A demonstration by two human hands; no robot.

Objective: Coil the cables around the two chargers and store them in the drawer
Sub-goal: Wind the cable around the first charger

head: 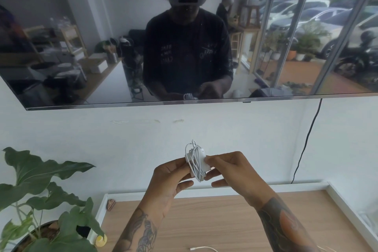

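Note:
I hold a white charger (201, 158) in front of the wall, above the wooden tabletop (214, 221). Its thin white cable (194, 157) is wound around it in several loose loops, with one loop sticking up above the block. My left hand (169, 182) grips the charger's left side with thumb and fingers. My right hand (231, 170) pinches its right side, and the cable's plug end sits between its fingertips at the charger's lower edge. A second white cable (201, 248) lies on the table at the bottom edge of the view; its charger is out of sight.
A wall-mounted dark TV screen (81, 47) hangs above, with a black cord (306, 143) running down the wall at right. A potted plant (41, 200) stands at the left. The table has a raised white rim (347, 208). A small yellow object (101, 240) sits by the pot.

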